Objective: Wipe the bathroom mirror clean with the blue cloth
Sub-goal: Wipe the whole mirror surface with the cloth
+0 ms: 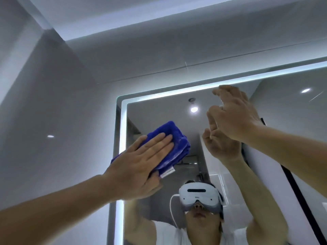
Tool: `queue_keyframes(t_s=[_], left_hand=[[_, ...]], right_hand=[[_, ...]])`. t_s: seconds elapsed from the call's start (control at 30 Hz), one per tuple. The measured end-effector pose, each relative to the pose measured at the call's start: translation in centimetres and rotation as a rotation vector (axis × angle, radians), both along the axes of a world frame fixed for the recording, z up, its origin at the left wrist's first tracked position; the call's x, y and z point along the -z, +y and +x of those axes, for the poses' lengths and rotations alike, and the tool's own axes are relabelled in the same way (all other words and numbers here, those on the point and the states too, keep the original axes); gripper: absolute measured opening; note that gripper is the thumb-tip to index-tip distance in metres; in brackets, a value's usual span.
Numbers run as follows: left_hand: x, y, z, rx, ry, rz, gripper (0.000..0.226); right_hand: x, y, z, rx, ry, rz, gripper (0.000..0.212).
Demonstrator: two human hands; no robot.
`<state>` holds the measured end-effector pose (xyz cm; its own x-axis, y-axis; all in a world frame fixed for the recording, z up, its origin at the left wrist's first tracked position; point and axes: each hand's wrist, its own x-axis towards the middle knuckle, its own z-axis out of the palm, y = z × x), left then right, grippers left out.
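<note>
The pale grey tiled wall (pixel 53 103) fills the left side, with a bright band of light along the ceiling edge above it. The left hand (pixel 139 167) reaches up from the lower left. Its grip is released: the fingers lie straight and close together, flat on the folded, deep blue microfibre cloth (pixel 177 137). The hand presses the cloth against the glass just inside the upper left corner of the large rectangular wall mirror (pixel 283 124). The cloth overlaps the glowing white light strip (pixel 122 131) that runs round the mirror's rim, and a small white label hangs from the cloth's lower edge.

Further right, the glass reflects a round ceiling lamp (pixel 194 109) and, lower down, the person wearing a white headset (pixel 200 193).

The right hand (pixel 237 114) is raised close to the glass just under the mirror's top edge, well apart from the cloth. Its grip is slack, with loosely curled fingers that hold nothing visible. Its reflection meets it just below and to the left.
</note>
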<state>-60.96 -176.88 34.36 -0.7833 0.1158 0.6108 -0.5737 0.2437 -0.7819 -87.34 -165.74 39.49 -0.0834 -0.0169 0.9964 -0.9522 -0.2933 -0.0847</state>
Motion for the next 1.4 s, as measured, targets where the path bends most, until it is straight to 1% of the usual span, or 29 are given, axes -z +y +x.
queue_keyframes(t_s=[0.1, 0.17, 0.3, 0.4, 0.47, 0.53, 0.7, 0.8, 0.9, 1.0, 1.1, 1.17, 1.23, 1.3, 1.37, 1.4], left_hand=[[-1.7, 0.2, 0.7, -0.045, -0.049, -0.010, 0.061], [-4.1, 0.3, 0.7, -0.059, -0.008, 0.014, 0.065], [-10.2, 0.4, 0.5, -0.011, 0.221, 0.117, 0.074], [-14.9, 0.5, 0.4, -0.053, 0.357, 0.159, 0.079], [-17.0, 0.5, 0.6, -0.063, 0.494, 0.209, 0.077], [-18.0, 0.4, 0.8, -0.028, 0.578, 0.208, 0.072], [-15.4, 0.2, 1.2, 0.020, 0.518, 0.073, 0.082], [-11.8, -0.2, 2.3, 0.032, 0.487, 0.100, 0.083], [-6.7, -0.4, 2.9, 0.043, 0.459, 0.140, 0.081], [-0.1, -0.3, 2.6, 0.037, 0.427, 0.124, 0.077], [7.3, -0.7, 2.3, 0.085, 0.325, 0.112, 0.076], [10.1, -1.2, 2.4, 0.087, 0.239, 0.122, 0.077], [10.0, -1.7, 3.0, 0.090, 0.159, 0.127, 0.075], [7.1, -1.8, 3.8, 0.083, 0.083, 0.092, 0.072], [2.2, -1.7, 4.4, 0.048, 0.090, 0.053, 0.070], [-0.6, -1.7, 4.5, 0.035, 0.142, 0.057, 0.071]], right_hand=[[0.4, -0.8, 0.6, -0.008, 0.000, -0.003, 0.062], [0.6, -1.2, 1.0, 0.000, 0.016, -0.002, 0.062], [0.0, -1.0, 2.0, 0.005, 0.025, -0.017, 0.065], [-1.0, -0.7, 2.6, 0.037, 0.065, -0.022, 0.056], [-1.6, -0.5, 2.8, 0.072, 0.086, -0.034, 0.053], [-1.9, -0.2, 2.8, 0.089, 0.095, -0.041, 0.054], [-0.6, 0.7, 2.3, 0.070, 0.093, -0.048, 0.055], [1.1, 1.0, 2.1, 0.062, 0.079, -0.034, 0.058], [2.5, 1.1, 2.6, 0.037, 0.044, -0.026, 0.055], [3.9, 0.8, 4.1, 0.007, 0.024, -0.007, 0.062], [5.1, 0.2, 6.3, -0.010, 0.029, 0.015, 0.066], [5.8, -0.3, 7.6, -0.007, 0.023, 0.023, 0.065], [6.1, -1.0, 8.4, 0.026, 0.043, 0.032, 0.062], [5.8, -1.7, 8.7, 0.062, 0.072, 0.031, 0.060], [5.1, -2.0, 8.9, 0.067, 0.075, 0.021, 0.060], [4.6, -2.1, 8.9, 0.059, 0.066, 0.014, 0.060]])
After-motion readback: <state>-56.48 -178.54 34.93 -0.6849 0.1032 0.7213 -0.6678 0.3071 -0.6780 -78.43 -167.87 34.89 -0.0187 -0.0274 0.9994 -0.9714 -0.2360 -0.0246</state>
